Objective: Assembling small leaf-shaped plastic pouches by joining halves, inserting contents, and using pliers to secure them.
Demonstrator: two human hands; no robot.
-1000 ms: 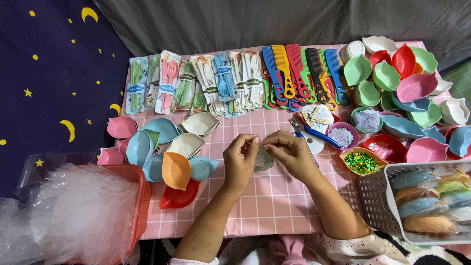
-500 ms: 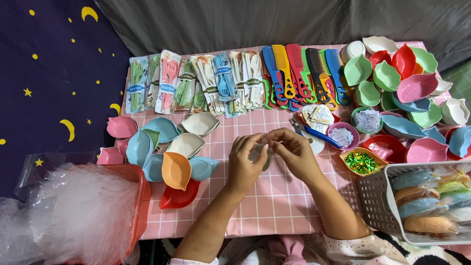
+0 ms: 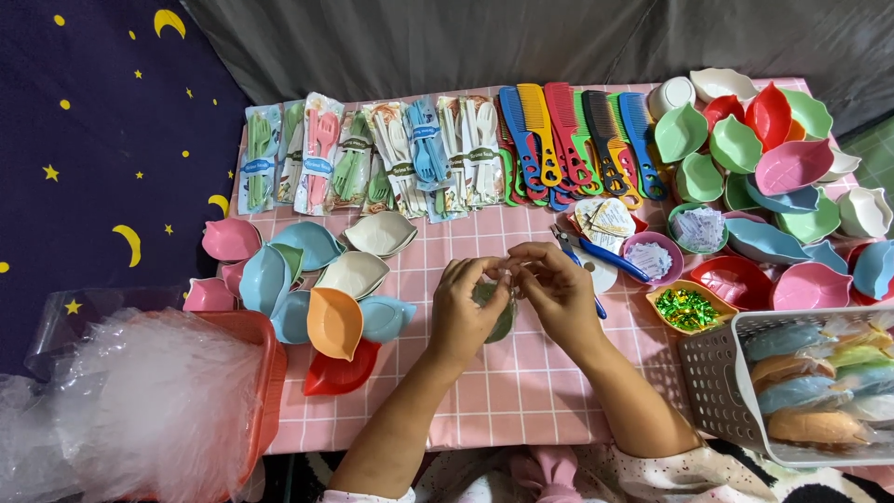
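Both hands meet over the middle of the pink checked tablecloth (image 3: 521,391). The left hand (image 3: 466,312) cups a small green leaf-shaped dish (image 3: 501,317) from below and the side, and the right hand (image 3: 557,296) closes in from the other side, fingertips pressed together at the dish's top edge. They seem to be pinching something thin there, perhaps clear wrap, though the fingers hide it and I can't be sure. The dish sits low between the palms, just above the cloth, steadied by both so that the fingertips can work on it.

Just right of the right hand lie blue-handled pliers (image 3: 601,259), within easy reach, beside a purple bowl of paper slips (image 3: 652,258) and a yellow dish of green and gold twist ties (image 3: 687,307). To the left, loose leaf dishes (image 3: 335,321) are heaped together. Along the back run packed cutlery sets (image 3: 372,158) and coloured combs (image 3: 577,140). At the right, a white basket (image 3: 722,373) holds wrapped dishes.
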